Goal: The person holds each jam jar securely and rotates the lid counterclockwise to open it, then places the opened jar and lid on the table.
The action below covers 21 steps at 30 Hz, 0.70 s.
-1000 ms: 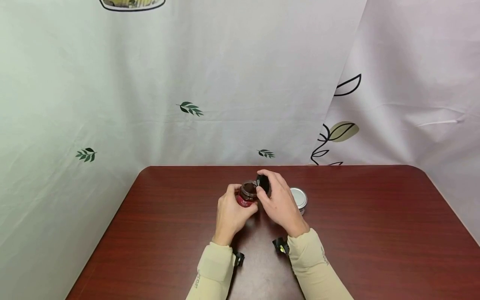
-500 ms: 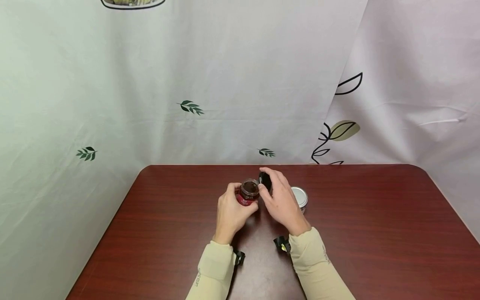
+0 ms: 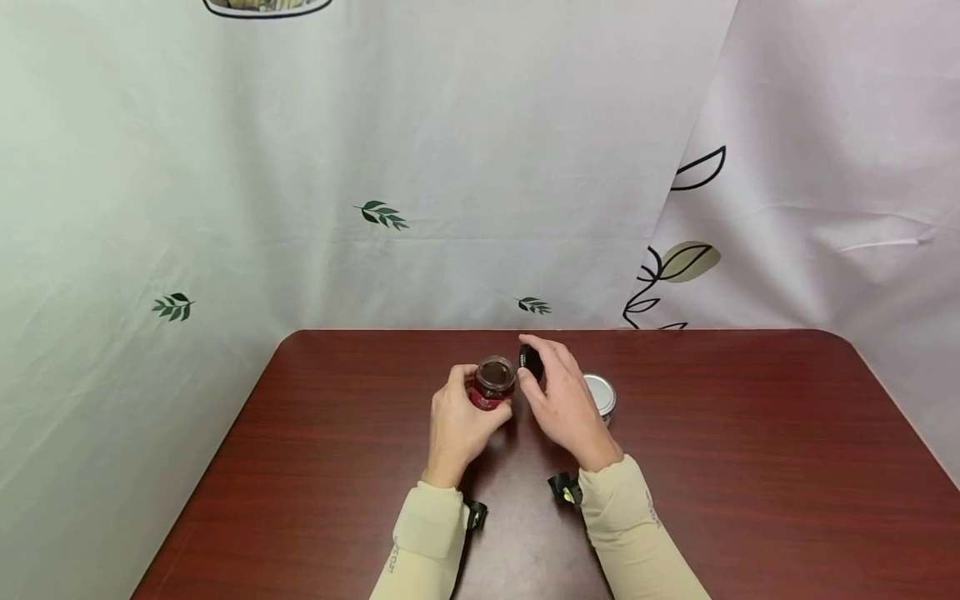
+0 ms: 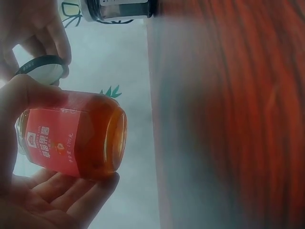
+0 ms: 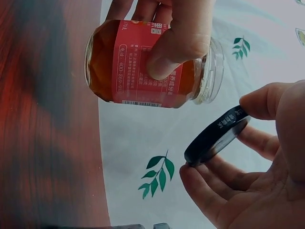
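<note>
My left hand [image 3: 460, 429] grips a glass jam jar [image 4: 97, 136] with a red label and amber-brown contents. Its mouth is uncovered in the head view. The thumb presses one side of the label and the fingers lie round the other. My right hand [image 3: 564, 400] pinches a black lid [image 5: 217, 135] by its rim, between thumb and fingertips. The lid is tilted and stands just right of the jar's mouth, apart from it. Both wrist views show the jar hanging above the table [image 5: 52, 143].
A second jar with a pale lid [image 3: 598, 395] stands on the table just behind and right of my right hand; part of it shows at the top of the left wrist view. A white cloth with printed leaves [image 3: 450, 167] hangs behind the table's far edge.
The lid and the jar have come apart a little, leaving a gap between them. The right hand went slightly right, then the left hand drew the jar slightly left.
</note>
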### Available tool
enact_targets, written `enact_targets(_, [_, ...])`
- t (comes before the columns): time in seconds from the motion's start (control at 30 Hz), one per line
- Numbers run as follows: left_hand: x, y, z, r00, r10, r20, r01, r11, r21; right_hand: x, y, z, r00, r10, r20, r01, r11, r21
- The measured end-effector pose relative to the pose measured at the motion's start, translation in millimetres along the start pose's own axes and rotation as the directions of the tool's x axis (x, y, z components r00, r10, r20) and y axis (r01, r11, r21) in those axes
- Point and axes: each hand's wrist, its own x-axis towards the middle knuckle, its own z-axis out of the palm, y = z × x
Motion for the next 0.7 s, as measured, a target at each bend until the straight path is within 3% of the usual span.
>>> enact_targets(0.7, [0.8, -1.9, -2.5, 0.999, -0.024, -0.021, 0.024, 0.999, -0.032, -0.3, 1.5, 1.0, 0.998, 0.057, -0.006, -0.057, 0.998, 0.010])
